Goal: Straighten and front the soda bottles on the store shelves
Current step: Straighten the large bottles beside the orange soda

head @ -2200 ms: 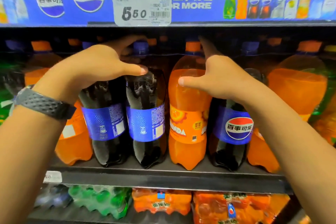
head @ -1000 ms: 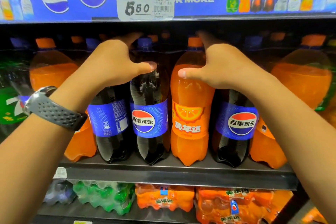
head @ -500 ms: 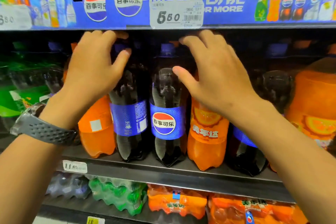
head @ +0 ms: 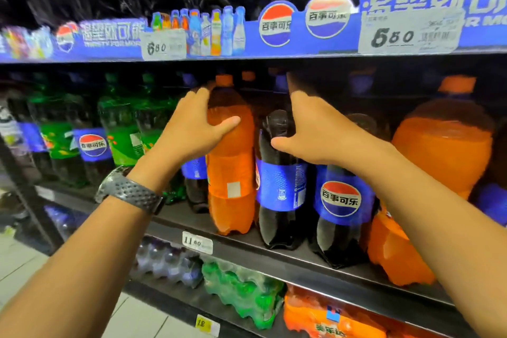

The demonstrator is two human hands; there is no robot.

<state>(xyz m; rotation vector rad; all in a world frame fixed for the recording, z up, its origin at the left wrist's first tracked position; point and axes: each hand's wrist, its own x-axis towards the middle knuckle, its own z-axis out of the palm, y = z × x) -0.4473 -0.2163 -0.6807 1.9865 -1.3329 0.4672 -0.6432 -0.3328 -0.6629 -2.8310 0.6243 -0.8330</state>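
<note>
My left hand grips the shoulder of an orange soda bottle at the shelf front; the bottle's label shows its back with a white patch. My right hand grips the shoulder of a dark cola bottle just to the right, whose blue label shows its back side. Another cola bottle stands right of it with its round logo facing out. More orange bottles stand at the right.
Green soda bottles and a logo-forward cola bottle fill the shelf to the left. The shelf above hangs low over the caps. Shrink-wrapped packs lie on the shelf below. Price tags sit on the shelf edge.
Both hands have shifted one bottle to the left: the left from a cola bottle onto the orange bottle, the right from the orange bottle onto the cola bottle. The view panned left.
</note>
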